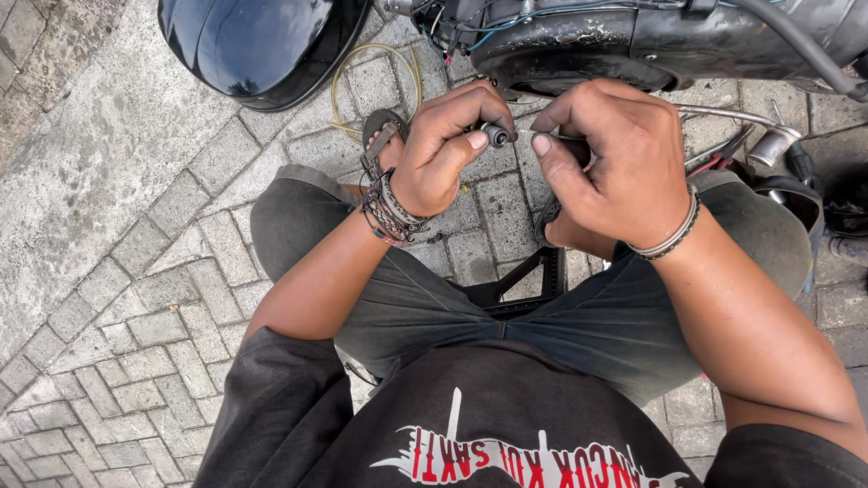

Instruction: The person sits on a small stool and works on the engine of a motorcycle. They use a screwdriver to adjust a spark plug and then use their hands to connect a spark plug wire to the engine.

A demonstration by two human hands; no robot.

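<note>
My left hand (445, 145) pinches a small dark round metal part (496, 136) between thumb and fingers. My right hand (615, 158) is closed around a thin metal tool (540, 134) whose tip points at that part, almost touching it. Both hands hover over my knees, just in front of the underside of a motorbike (579, 41). Several braided bracelets wrap my left wrist and a single band circles my right wrist. I sit on a low black stool (529, 285).
A glossy black bike panel (258, 45) lies on the paving at the top left. A loop of yellowish cable (375, 77) lies beside it. A metal lever and dark parts (778, 145) sit at the right. Grey paving bricks (136, 316) cover the ground.
</note>
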